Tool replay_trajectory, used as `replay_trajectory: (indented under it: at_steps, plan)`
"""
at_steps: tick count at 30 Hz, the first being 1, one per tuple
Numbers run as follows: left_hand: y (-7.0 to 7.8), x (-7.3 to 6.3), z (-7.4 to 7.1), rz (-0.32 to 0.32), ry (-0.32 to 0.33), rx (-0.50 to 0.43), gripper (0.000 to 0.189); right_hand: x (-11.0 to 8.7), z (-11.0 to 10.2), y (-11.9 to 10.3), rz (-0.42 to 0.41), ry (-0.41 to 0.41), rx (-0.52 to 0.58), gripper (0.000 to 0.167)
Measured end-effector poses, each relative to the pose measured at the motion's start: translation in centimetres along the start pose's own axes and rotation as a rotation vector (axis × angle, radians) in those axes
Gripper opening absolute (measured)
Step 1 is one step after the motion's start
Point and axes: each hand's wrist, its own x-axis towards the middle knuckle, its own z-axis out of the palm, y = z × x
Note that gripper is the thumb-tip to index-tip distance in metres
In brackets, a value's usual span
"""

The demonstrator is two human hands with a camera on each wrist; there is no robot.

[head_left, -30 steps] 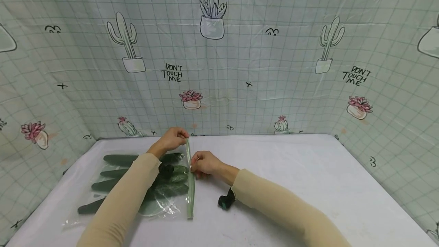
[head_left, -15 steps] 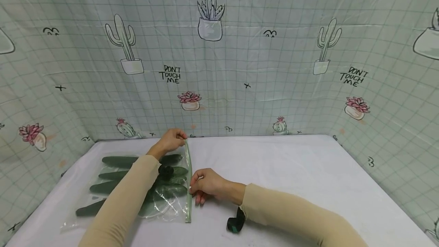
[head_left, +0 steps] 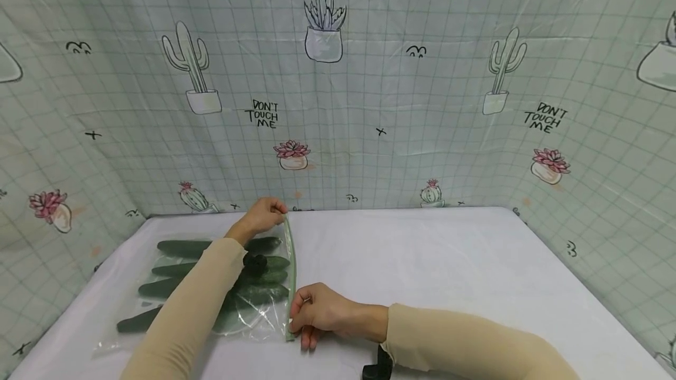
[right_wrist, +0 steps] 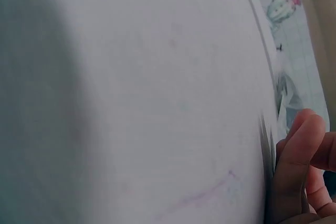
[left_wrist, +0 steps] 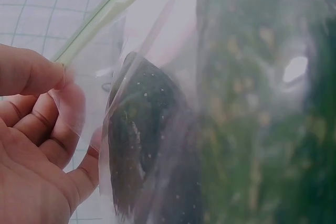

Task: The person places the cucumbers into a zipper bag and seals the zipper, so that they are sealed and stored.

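A clear zip bag [head_left: 259,327] with a green closure strip [head_left: 292,251] lies flat on the table at the left, holding several dark green cucumbers [head_left: 271,277]. My left hand [head_left: 262,216] pinches the strip's far corner. In the left wrist view, the thumb and index finger of that left hand [left_wrist: 37,114] grip the bag's corner, with a cucumber [left_wrist: 142,129] beside them under the film. My right hand [head_left: 322,312] pinches the strip near its front end; a small white spot shows at its fingertips. The right wrist view shows only part of the right hand [right_wrist: 299,166], at the edge.
A white cloth covers the table [head_left: 422,263]. Behind and on both sides hangs a gridded curtain [head_left: 348,104] printed with potted cacti. My left forearm crosses over the bag and hides part of the cucumbers. A black wrist device [head_left: 377,368] hangs under the right wrist.
My right hand has slid along the green strip toward me, from its upper part to its front end. The left hand stays at the far corner.
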Motion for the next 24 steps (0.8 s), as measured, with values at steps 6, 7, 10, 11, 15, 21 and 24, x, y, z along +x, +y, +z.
replay_trajectory:
  at_steps: [6,7,10,11,15,21,24]
  plan:
    - [0.1,0.3,0.3,-0.004,0.007,-0.011,0.023,-0.7,0.1,0.1,-0.01,-0.024,0.0,0.017]
    - [0.1,0.3,0.4,-0.004,0.008,-0.014,0.023,-0.7,0.1,0.1,-0.014,-0.029,0.001,0.017]
    - [0.1,0.3,0.5,-0.004,0.009,-0.013,0.023,-0.8,-0.1,0.1,-0.021,-0.048,-0.009,0.015]
    - [0.1,0.3,0.5,-0.001,0.004,-0.012,0.023,-0.8,-0.3,0.1,-0.024,-0.052,-0.017,0.014]
    - [0.4,-0.1,0.1,0.027,-0.002,0.014,0.026,-1.0,-1.5,-0.5,-0.043,-0.042,-0.088,0.005]
    - [1.6,-2.0,-1.5,0.121,0.018,0.117,0.028,-1.8,-5.4,-1.6,-0.134,0.051,-0.363,0.013]
    - [2.1,-3.3,-1.8,0.2,0.018,0.158,0.025,-2.4,-8.1,-1.9,-0.196,0.143,-0.628,0.014]
